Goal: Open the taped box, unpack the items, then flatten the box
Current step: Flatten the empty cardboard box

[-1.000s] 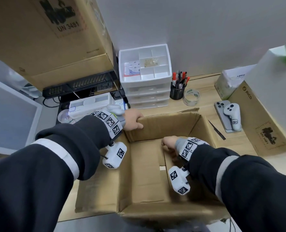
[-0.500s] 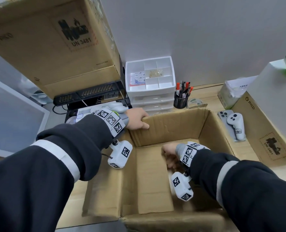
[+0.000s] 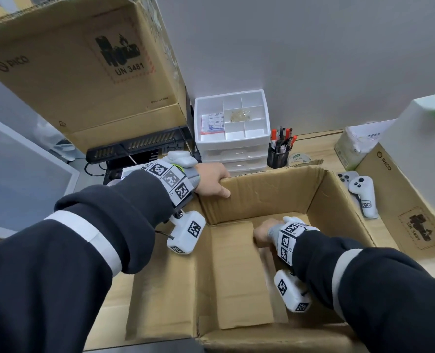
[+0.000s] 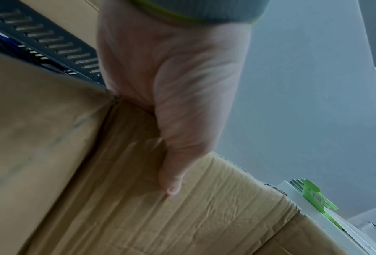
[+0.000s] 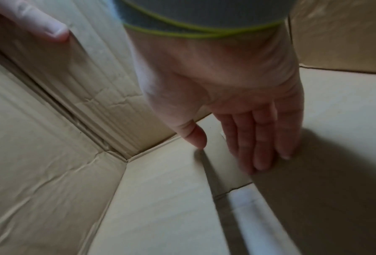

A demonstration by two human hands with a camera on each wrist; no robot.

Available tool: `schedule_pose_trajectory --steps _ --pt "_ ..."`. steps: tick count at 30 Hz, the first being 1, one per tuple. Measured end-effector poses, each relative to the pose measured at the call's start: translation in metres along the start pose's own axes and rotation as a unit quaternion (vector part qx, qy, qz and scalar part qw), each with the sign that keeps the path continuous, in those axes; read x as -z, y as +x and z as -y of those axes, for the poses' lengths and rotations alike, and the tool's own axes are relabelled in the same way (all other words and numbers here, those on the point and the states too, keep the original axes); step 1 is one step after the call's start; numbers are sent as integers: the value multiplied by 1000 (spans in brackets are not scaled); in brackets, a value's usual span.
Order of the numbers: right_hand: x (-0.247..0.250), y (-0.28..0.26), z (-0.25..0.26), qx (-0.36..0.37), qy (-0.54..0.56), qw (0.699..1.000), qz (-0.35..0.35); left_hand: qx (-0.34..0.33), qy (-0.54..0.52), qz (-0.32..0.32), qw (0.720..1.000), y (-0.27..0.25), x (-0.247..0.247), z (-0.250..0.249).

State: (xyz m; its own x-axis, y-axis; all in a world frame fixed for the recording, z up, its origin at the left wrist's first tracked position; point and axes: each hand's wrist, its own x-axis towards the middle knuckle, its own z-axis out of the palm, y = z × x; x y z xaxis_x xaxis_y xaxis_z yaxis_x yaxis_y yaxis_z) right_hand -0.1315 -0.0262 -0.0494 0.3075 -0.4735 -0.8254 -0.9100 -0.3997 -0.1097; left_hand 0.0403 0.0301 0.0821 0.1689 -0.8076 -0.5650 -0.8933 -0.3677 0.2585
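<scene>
The far-left corner of the open box (image 3: 267, 197) is gripped by the left hand (image 3: 212, 183), with the thumb (image 4: 172, 174) laid flat on the inner face of the far wall and the fingers hidden over the rim. The right hand (image 3: 263, 234) is held open inside the box, its straight fingers (image 5: 261, 143) pressed on the bottom flaps beside the centre seam. The box is stood on the wooden desk (image 3: 313, 143), with its 4 walls upright. A white drawer unit (image 3: 233, 133) and a pen cup (image 3: 277, 156) are seen just beyond it, and a white controller (image 3: 362, 193) to its right.
</scene>
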Motion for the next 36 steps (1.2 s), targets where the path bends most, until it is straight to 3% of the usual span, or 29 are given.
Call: schedule_pose_trajectory --steps 3,7,11,13,17,20,25,27,29,31,36 --pt "2 -5 -1 32 -10 999 -4 2 -2 -2 1000 0 3 2" --pt "3 -3 3 -2 -22 999 -24 8 5 4 1000 -2 5 3" --pt "7 -6 15 48 -4 998 -42 14 -2 6 1000 -5 10 3" --pt "4 -8 24 29 -35 999 -6 11 -4 -3 1000 -6 13 0" --pt "-12 2 39 96 -19 991 92 1 -20 -14 1000 -6 19 -10" --pt "-21 -13 49 155 34 975 156 -4 -18 -18 1000 -5 20 -15" --pt "-23 -23 49 196 137 941 238 6 -4 -5 1000 -6 21 -16" --pt "-14 -21 44 196 83 954 213 12 4 -1 1000 -7 23 -16" --pt "1 -25 36 172 -72 974 129 14 10 8 1000 -9 26 -16" --pt "11 -24 27 137 -211 966 54 12 15 20 1000 -11 30 -17" --pt "21 -2 12 92 -289 953 12 15 36 39 998 -14 34 -19"
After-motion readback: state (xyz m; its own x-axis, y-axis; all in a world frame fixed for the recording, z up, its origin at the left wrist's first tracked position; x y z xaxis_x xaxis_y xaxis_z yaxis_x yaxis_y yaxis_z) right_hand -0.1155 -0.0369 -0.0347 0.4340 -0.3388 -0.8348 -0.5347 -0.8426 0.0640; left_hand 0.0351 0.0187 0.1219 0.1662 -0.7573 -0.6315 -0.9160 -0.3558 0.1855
